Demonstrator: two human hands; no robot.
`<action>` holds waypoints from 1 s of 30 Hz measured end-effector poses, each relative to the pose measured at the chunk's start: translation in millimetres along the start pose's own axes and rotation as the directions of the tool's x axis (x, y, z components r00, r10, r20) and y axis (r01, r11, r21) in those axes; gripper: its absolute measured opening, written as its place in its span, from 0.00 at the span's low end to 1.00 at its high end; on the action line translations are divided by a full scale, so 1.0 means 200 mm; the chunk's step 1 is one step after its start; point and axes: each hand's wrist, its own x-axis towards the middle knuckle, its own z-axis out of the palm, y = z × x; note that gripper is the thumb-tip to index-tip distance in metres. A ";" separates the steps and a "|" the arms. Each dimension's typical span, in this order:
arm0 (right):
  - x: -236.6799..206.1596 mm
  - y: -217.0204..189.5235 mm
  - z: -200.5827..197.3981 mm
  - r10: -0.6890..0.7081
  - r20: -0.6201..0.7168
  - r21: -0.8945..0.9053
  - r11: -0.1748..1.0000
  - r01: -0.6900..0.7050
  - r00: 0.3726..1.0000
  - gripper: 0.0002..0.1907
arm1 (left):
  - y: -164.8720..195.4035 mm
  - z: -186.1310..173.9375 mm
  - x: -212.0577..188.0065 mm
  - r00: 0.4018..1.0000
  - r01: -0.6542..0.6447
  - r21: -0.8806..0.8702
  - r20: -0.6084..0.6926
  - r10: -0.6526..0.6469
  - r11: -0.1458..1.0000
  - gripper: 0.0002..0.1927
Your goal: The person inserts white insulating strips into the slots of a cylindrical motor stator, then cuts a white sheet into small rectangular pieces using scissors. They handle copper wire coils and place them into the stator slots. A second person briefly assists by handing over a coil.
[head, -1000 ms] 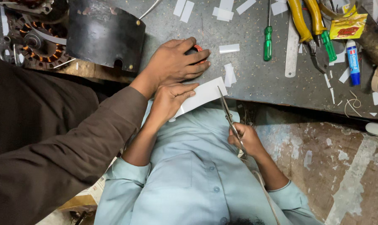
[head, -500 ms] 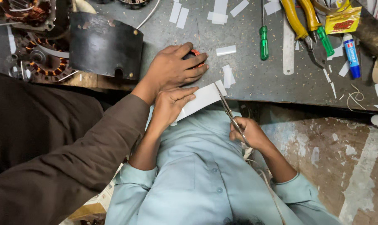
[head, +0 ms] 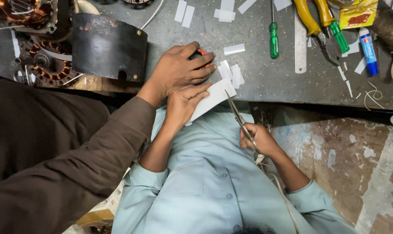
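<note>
My left hand (head: 183, 104) grips a white sheet of paper (head: 211, 99) at the near edge of the grey workbench (head: 266, 82). In my right hand (head: 259, 139) is a pair of scissors (head: 236, 113), its blades at the sheet's right edge. Another person's hand (head: 179, 68), on a brown-sleeved arm (head: 75, 173) coming from the left, lies on the bench just above my left hand. It covers a small reddish object (head: 201, 53). Cut white paper strips (head: 233, 74) lie beside the sheet.
On the bench: a black curved metal cover (head: 109, 45), a motor stator with copper windings (head: 49, 69), a green screwdriver (head: 273, 40), a metal ruler (head: 300, 45), yellow-handled pliers (head: 311, 24), a glue tube (head: 368, 47), a yellow packet (head: 358, 14). A worn concrete floor (head: 357, 164) is at right.
The view has drifted a little. My right hand has brought the scissors slightly closer to the paper's edge. The other person's hand stays on the bench.
</note>
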 end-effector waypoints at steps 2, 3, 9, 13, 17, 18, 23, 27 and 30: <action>0.01 -0.01 0.01 0.014 0.005 0.021 1.000 -0.014 1.000 0.07 | 0.00 0.00 0.00 0.999 0.033 0.030 0.033 -0.034 0.999 0.13; 0.01 -0.01 0.01 0.022 0.010 0.031 0.999 -0.022 1.000 0.07 | 0.00 0.00 0.00 0.997 0.051 0.045 0.048 -0.053 0.998 0.13; 0.00 -0.01 -0.01 0.093 -0.049 -0.135 0.986 -0.099 0.994 0.10 | -0.01 0.00 0.00 0.998 0.040 0.009 0.051 -0.041 0.999 0.13; -0.01 0.02 -0.01 -0.026 -0.041 -0.091 0.996 0.022 0.999 0.05 | -0.03 0.00 0.01 0.994 0.094 -0.042 0.063 -0.092 0.995 0.13; -0.01 0.03 -0.02 0.031 -0.020 -0.018 0.999 -0.031 0.999 0.05 | -0.04 -0.01 0.00 0.997 0.038 -0.038 0.061 -0.035 0.999 0.13; 0.00 0.03 -0.03 0.056 -0.016 -0.020 0.998 -0.056 0.998 0.05 | -0.04 -0.01 0.00 0.998 0.027 -0.032 0.061 -0.025 0.999 0.13; 0.07 -0.03 -0.02 -0.011 -0.017 -0.074 0.997 0.010 1.000 0.06 | -0.04 -0.01 0.00 0.996 0.012 0.059 0.085 -0.016 0.998 0.12; 0.10 -0.07 0.00 0.068 -0.071 -0.171 0.982 -0.080 0.995 0.07 | -0.05 -0.05 0.02 0.998 -0.035 0.065 0.046 0.032 0.997 0.12; 0.06 -0.09 0.00 0.013 -0.075 -0.111 0.994 -0.021 0.997 0.06 | -0.05 -0.06 -0.01 0.997 -0.083 0.075 0.016 0.082 0.994 0.13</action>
